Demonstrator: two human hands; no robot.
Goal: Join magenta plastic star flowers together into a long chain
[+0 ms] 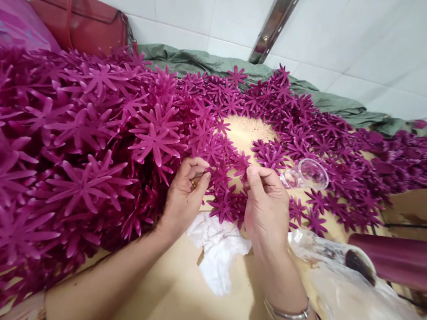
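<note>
Between the thumb and forefinger of my right hand (pixel 268 202) is the edge of a small magenta star-shaped petal piece (pixel 241 164). My left hand (pixel 187 190), with a ring on one finger, is closed in a pinch just to the left; whatever its fingertips hold, if anything, is too small to make out. More magenta petal pieces (pixel 226 202) lie on the table (pixel 167 298) between and under the hands. A tall heap of larger magenta star-shaped flowers (pixel 83 181) rises right beside my left hand.
Beyond my right hand stands a clear plastic cup (pixel 313 174). A crumpled white tissue (pixel 219 248) lies between my wrists. At right are a clear plastic bag (pixel 366 306) and a magenta roll (pixel 398 260). A red handbag (pixel 71 15) and green cloth (pixel 194 60) lie along the tiled wall.
</note>
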